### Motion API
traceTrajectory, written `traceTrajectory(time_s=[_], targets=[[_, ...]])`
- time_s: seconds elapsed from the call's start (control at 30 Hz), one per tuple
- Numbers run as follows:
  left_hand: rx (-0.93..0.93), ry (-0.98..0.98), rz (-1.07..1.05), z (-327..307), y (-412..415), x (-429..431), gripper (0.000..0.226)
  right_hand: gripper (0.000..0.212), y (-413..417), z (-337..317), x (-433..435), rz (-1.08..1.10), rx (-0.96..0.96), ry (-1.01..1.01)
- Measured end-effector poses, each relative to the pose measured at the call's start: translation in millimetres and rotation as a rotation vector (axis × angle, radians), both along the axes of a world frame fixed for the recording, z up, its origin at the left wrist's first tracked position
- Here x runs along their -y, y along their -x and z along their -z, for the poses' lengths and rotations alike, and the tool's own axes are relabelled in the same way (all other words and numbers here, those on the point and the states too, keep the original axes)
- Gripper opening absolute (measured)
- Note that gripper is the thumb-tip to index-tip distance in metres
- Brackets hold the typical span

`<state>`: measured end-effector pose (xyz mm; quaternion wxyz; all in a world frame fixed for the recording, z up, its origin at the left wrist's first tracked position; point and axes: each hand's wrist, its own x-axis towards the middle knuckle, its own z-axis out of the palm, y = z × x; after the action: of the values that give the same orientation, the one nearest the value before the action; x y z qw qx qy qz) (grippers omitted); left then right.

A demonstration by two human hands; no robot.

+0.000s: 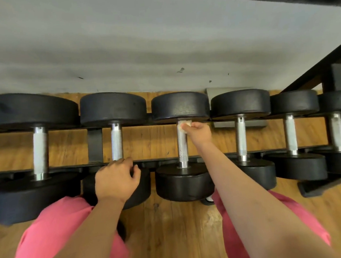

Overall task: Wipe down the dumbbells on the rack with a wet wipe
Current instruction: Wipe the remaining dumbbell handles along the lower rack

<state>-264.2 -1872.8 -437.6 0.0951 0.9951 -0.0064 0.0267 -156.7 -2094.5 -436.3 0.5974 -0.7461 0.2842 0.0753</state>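
Head view: right hand (198,134) fingers (186,126) pinch the wet wipe (182,122) on the dumbbell handle (182,147); left hand (117,180) grips its neighbour (116,140).

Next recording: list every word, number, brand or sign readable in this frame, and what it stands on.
None can be read. The dumbbells show plain black heads and knurled steel handles, with no weight numbers or brand facing the camera.
The wet wipe pinched in the right hand, the rack and the wall carry no lettering; the wall's dark specks are marks, not text.
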Motion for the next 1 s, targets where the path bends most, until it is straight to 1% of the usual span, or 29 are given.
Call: traceTrajectory(time_s=[0.03, 0.07, 0.1, 0.17, 0.2, 0.27, 0.33, 0.37, 0.4, 0.43, 0.5, 0.53, 0.6, 0.67, 0.7, 0.73, 0.8, 0.87, 0.9, 0.97, 1.0], targets=[[-0.004, 0.009, 0.002, -0.8, -0.4, 0.3, 0.037, 0.042, -0.9, 1.1, 0.0, -0.012, -0.011, -0.02], [-0.014, 0.016, 0.002, -1.6, -0.7, 0.6, 0.038, 0.043, -0.9, 0.6, -0.5, -0.016, -0.012, -0.03], [-0.025, 0.016, 0.0, -2.0, -0.6, 0.5, 0.038, 0.035, 0.1, 0.9, -0.6, -0.011, -0.005, -0.021], [-0.036, 0.003, -0.002, -1.5, -0.3, 0.4, 0.035, 0.01, 3.6, 3.4, 0.9, -0.008, 0.03, 0.044], [-0.038, -0.001, -0.006, -0.6, -0.3, 0.6, 0.032, 0.012, 5.6, 3.9, 1.0, -0.011, 0.054, 0.068], [-0.046, -0.012, -0.019, 1.7, -1.2, 0.3, 0.024, 0.01, 5.8, 6.7, 1.1, -0.02, 0.058, 0.046], [-0.064, -0.024, -0.028, 2.6, -2.1, 0.3, 0.019, 0.032, 4.2, 9.4, -0.9, -0.042, 0.028, 0.019], [-0.08, -0.018, -0.039, 2.2, -1.7, 0.1, 0.018, 0.032, 4.6, 7.6, -2.2, -0.044, 0.029, 0.028], [-0.093, 0.001, -0.06, 1.8, -1.3, 0.0, 0.017, 0.023, 4.3, 7.4, -1.1, -0.041, 0.044, 0.06], [-0.1, 0.028, -0.091, 1.9, -1.2, 0.5, 0.016, 0.015, 5.4, 5.4, -0.1, -0.04, 0.06, 0.093], [-0.077, 0.119, -0.148, 1.1, -1.8, 5.6, 0.016, 0.015, 8.5, 5.3, 3.9, -0.044, 0.091, 0.141], [-0.045, 0.196, -0.158, 0.0, -2.6, 11.2, 0.017, 0.014, 10.5, 6.1, 5.8, -0.067, 0.088, 0.137], [-0.011, 0.37, -0.076, -1.9, -3.4, 32.9, 0.015, 0.011, 14.8, 11.2, 9.1, -0.139, 0.066, 0.116], [-0.06, 0.503, 0.043, 6.0, 3.1, 67.0, 0.014, 0.014, 20.7, 15.4, 10.2, -0.194, 0.033, 0.1], [-0.101, 0.571, 0.04, 13.8, 9.7, 84.2, 0.019, 0.016, 23.1, 16.0, 10.6, -0.204, 0.042, 0.091], [-0.128, 0.652, -0.013, 21.4, 16.7, 99.1, 0.026, 0.02, 23.7, 18.6, 12.1, -0.206, 0.065, 0.094], [-0.094, 0.792, -0.169, 34.5, 25.6, 116.6, 0.036, 0.025, 21.8, 20.3, 16.7, -0.183, 0.098, 0.145], [-0.025, 0.82, -0.242, 44.1, 25.3, 120.5, 0.036, 0.031, 17.3, 22.4, 21.9, -0.166, 0.115, 0.175], [-0.015, 0.811, -0.239, 46.5, 25.1, 120.5, 0.035, 0.027, 16.7, 20.6, 22.3, -0.181, 0.114, 0.166], [-0.008, 0.792, -0.208, 44.4, 24.0, 119.7, 0.035, 0.01, 15.9, 19.1, 20.5, -0.232, 0.092, 0.068], [-0.003, 0.785, -0.202, 43.3, 24.3, 119.7, 0.034, 0.017, 14.9, 18.9, 18.4, -0.251, 0.091, 0.033]])
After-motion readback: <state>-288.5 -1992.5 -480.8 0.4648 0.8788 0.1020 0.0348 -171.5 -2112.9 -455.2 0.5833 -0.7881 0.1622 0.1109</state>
